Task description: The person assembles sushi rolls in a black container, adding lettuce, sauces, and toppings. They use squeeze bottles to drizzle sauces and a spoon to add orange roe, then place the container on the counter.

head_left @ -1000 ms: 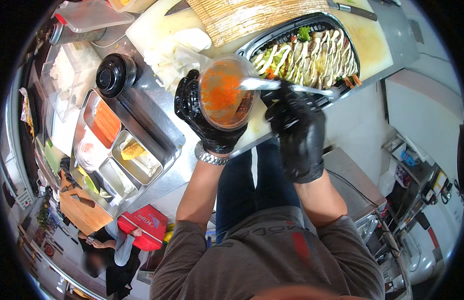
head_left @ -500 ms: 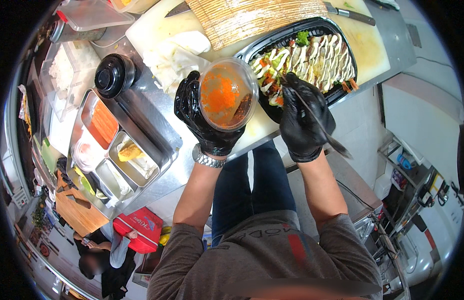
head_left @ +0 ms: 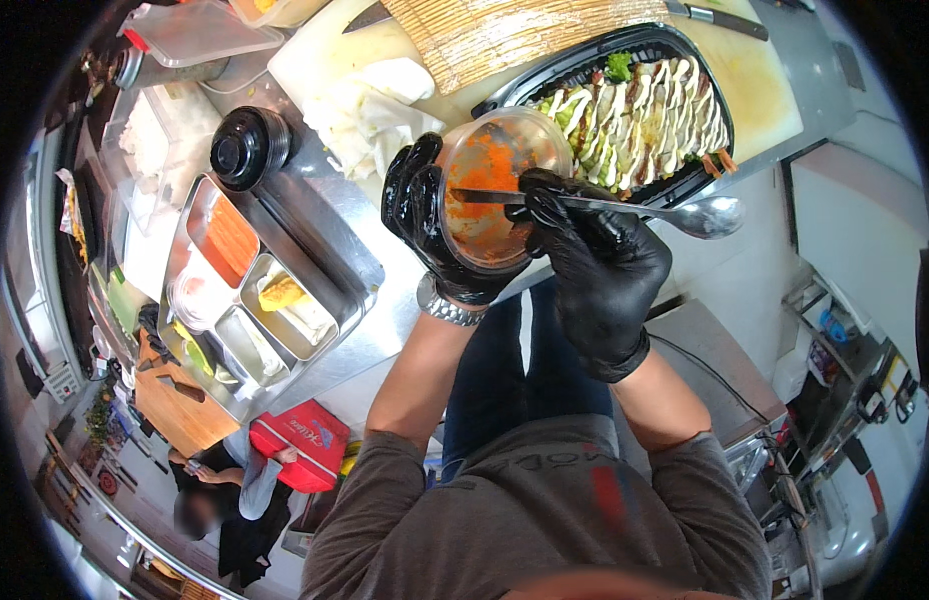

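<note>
My left hand (head_left: 415,215), in a black glove, is wrapped round a clear round tub (head_left: 467,238) with orange roe smeared and clumped inside. My right hand (head_left: 610,275), gloved too, grips a metal spoon (head_left: 707,217) by its handle. The spoon's flat handle end reaches over the tub's opening, while its bowl points out to the right. Behind both hands lies a black tray (head_left: 567,74) of rolls (head_left: 650,125) striped with white sauce, with a broccoli floret at the far edge. The tub and my right hand hide the tray's near left part.
Beyond the tray, a bamboo mat (head_left: 525,40) and a knife (head_left: 725,20) rest on the cutting board (head_left: 770,105). A crumpled white cloth (head_left: 370,110) sits left of the tub. Farther left are stacked black bowls (head_left: 247,148) and a metal ingredient tray (head_left: 230,318). Another person (head_left: 235,500) is at lower left.
My right hand has drawn back from the food, bringing the spoon's handle end over the tub. The tub now sits slightly farther right in view, and less roe shows in it.
</note>
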Available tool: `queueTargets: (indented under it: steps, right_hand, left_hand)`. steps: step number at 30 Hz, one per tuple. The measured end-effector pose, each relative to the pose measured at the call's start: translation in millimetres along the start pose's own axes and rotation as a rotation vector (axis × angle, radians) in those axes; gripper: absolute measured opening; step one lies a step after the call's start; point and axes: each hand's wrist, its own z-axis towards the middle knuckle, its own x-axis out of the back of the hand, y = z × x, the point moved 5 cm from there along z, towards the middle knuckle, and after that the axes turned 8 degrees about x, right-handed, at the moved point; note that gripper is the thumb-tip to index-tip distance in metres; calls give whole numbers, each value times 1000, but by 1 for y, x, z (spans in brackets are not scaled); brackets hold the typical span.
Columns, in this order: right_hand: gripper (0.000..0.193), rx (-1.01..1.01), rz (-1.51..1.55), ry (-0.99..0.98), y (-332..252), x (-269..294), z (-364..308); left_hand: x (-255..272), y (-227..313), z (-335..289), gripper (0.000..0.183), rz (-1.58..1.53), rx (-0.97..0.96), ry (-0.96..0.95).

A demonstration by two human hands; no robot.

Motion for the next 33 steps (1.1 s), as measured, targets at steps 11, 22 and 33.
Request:
queueTargets:
  steps: [11, 22, 33]
  right_hand:
    - [22, -193, 12, -5, -3, 6, -4]
    - [27, -416, 113, -39, 2, 20, 2]
    - [18, 484, -548, 173, -2, 58, 50]
  left_hand:
    - [2, 9, 7, 93, 98, -191, 19]
    - [-5, -11, -10, 97, 92, 21, -226]
    - [4, -6, -2, 102, 217, -38, 48]
